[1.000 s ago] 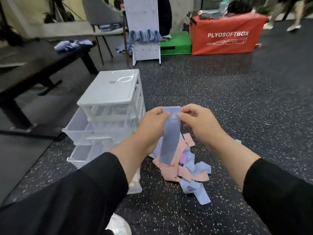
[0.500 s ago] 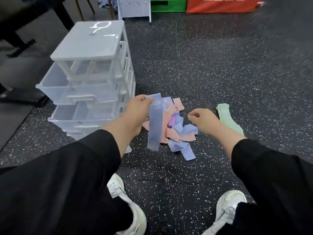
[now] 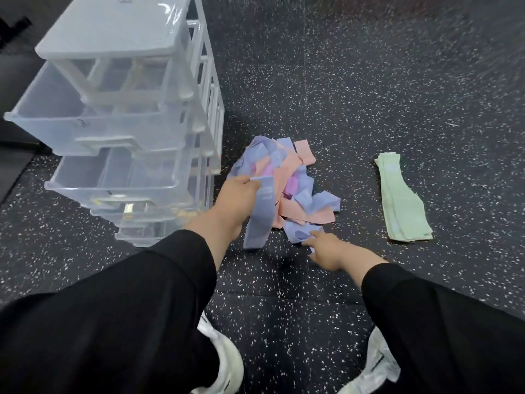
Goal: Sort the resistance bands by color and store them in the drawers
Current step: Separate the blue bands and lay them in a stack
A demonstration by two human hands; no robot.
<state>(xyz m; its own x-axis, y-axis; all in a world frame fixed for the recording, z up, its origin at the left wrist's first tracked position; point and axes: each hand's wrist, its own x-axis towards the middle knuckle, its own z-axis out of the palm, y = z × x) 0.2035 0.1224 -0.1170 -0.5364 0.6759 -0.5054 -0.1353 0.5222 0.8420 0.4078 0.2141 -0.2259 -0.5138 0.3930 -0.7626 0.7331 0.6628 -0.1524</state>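
My left hand pinches the top of a blue resistance band, which hangs down in front of the pile. A mixed pile of blue, pink and purple bands lies on the floor just right of the drawer unit. My right hand is low at the pile's near edge, its fingertips touching a loose blue band; whether it grips that band is unclear. A white plastic drawer unit stands at the left with several clear drawers pulled out. Green bands lie stacked apart at the right.
The floor is dark speckled rubber. My two white shoes show at the bottom, between my black sleeves. A dark mat edge runs along the far left beside the drawers.
My right hand let go of the blue band and dropped to the pile's near edge. My left hand lowered the band. The view tilted down, bringing the green stack into sight.
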